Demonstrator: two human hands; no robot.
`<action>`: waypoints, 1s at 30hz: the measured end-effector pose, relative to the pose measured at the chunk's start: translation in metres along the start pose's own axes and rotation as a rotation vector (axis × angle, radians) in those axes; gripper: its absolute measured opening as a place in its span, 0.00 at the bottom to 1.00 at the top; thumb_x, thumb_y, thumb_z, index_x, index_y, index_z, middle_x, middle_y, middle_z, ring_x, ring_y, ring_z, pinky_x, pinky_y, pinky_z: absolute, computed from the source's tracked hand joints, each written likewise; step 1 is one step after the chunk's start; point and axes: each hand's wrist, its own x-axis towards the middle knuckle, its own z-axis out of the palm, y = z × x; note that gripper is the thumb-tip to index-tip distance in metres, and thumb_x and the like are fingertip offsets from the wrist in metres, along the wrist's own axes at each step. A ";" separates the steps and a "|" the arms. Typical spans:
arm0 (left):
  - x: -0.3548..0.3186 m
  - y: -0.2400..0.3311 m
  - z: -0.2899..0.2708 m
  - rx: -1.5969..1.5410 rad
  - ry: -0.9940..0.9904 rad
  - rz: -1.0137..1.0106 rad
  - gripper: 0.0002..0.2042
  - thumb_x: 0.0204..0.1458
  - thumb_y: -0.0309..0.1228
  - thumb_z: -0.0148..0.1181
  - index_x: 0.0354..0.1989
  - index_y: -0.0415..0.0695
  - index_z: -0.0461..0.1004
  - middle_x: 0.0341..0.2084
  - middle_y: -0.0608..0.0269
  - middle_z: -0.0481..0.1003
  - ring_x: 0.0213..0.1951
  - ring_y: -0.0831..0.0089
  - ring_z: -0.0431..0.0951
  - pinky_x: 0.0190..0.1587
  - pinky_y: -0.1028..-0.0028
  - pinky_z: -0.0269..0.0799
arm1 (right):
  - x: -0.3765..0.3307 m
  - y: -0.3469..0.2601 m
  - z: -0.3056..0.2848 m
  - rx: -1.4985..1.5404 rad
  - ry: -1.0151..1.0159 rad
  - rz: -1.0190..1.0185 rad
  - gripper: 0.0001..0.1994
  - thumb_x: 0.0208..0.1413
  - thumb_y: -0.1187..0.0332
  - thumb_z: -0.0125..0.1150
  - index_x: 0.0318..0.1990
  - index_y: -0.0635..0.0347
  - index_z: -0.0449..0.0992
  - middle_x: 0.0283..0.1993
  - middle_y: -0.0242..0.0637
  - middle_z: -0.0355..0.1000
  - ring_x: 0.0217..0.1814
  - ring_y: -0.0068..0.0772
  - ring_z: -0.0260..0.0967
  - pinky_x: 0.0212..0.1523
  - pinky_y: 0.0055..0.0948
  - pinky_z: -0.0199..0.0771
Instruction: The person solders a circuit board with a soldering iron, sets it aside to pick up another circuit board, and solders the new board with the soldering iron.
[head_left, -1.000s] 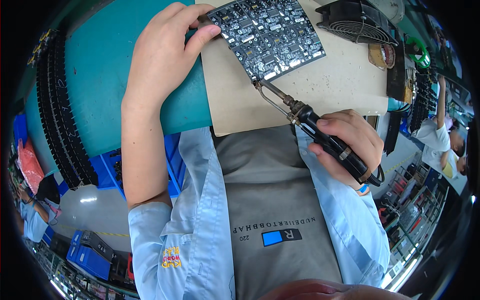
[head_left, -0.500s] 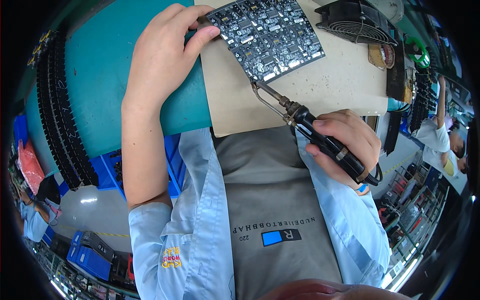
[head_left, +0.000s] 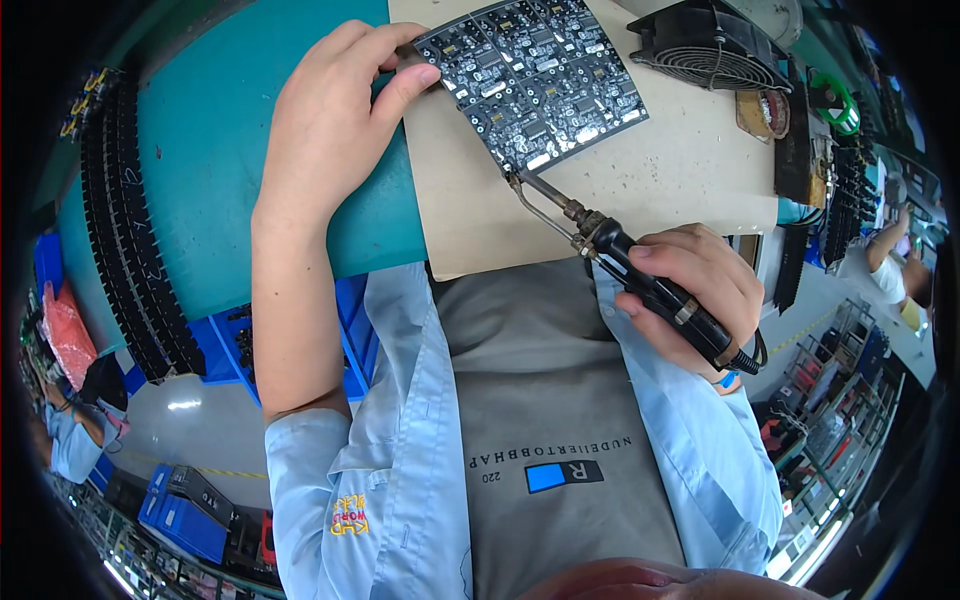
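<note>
The left hand (head_left: pixel 335 115) is pinching the circuit-board panel (head_left: pixel 545 85) at its left edge between thumb and forefinger. The right hand (head_left: pixel 705 290) is clasping a black soldering iron (head_left: pixel 648 280) in curled fingers, its tip pointing at the panel's near corner (the panel is lying over a beige sheet (head_left: pixel 610 205) on the green worktop (head_left: pixel 220 160)).

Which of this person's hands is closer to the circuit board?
Left. The left hand holds the circuit board at its left corner; the right hand is apart from it, toward the picture's lower right, pointing a soldering iron at it.
</note>
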 end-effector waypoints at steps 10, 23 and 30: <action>0.002 0.004 -0.016 0.084 -0.020 0.033 0.15 0.62 0.36 0.72 0.55 0.45 0.86 0.38 0.60 0.79 0.39 0.61 0.80 0.44 0.65 0.77 | 0.004 -0.004 -0.006 0.046 -0.005 0.008 0.20 0.48 0.74 0.83 0.50 0.64 0.88 0.44 0.41 0.86 0.37 0.38 0.80 0.44 0.33 0.81; 0.002 0.008 -0.016 -0.097 -0.076 -0.181 0.20 0.61 0.30 0.72 0.61 0.42 0.83 0.39 0.59 0.81 0.38 0.65 0.81 0.45 0.67 0.80 | -0.006 0.011 0.001 0.104 0.120 0.000 0.21 0.46 0.74 0.82 0.51 0.62 0.88 0.44 0.39 0.87 0.37 0.37 0.79 0.44 0.31 0.80; 0.050 -0.022 -0.048 0.006 0.012 -0.299 0.27 0.63 0.32 0.72 0.69 0.35 0.76 0.42 0.57 0.84 0.37 0.67 0.83 0.43 0.68 0.82 | -0.006 0.022 -0.003 0.146 0.167 0.022 0.21 0.46 0.72 0.83 0.51 0.62 0.88 0.44 0.39 0.87 0.38 0.37 0.80 0.45 0.32 0.80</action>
